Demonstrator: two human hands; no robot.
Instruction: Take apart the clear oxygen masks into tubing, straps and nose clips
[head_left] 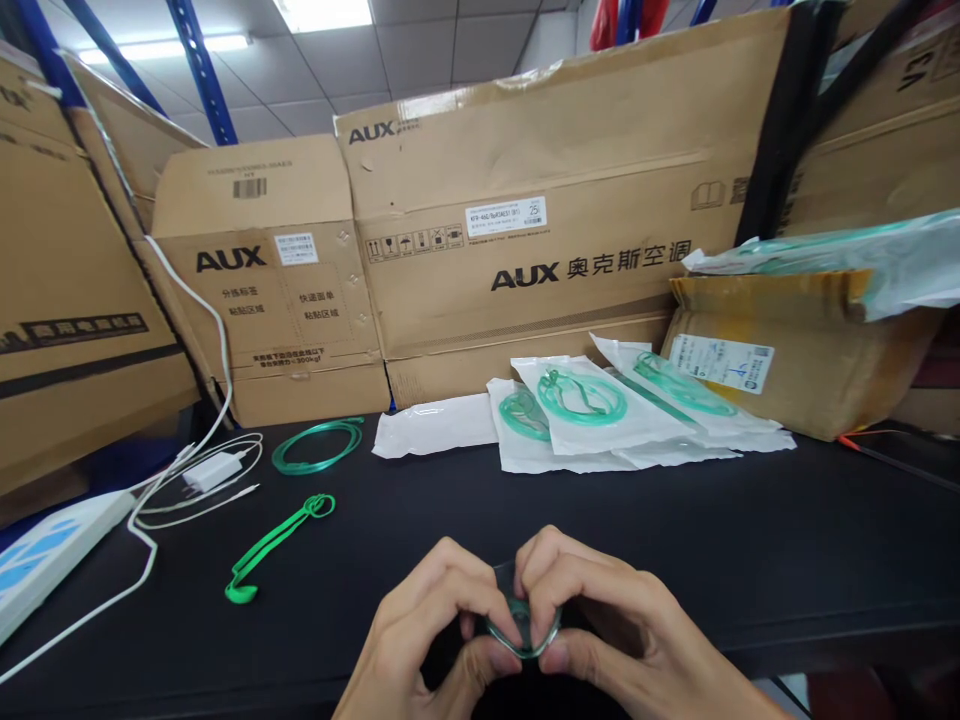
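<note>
Both hands meet at the near edge of the black table [750, 540]. My left hand [427, 625] and my right hand [607, 625] are closed, pinching a small clear green-tinted plastic mask piece [523, 625] between fingers and thumbs. Most of the piece is hidden by the fingers. To the left on the table lie a bright green elastic strap [274, 545] and a coil of green tubing [316, 445], both untouched.
Several sealed white pouches [592, 410] with green masks lie behind the hands. Big AUX cardboard boxes [525, 200] wall the back. An open carton [795, 350] with bagged items is at right. A white charger with cables [210, 470] and a power strip [45, 555] lie at left.
</note>
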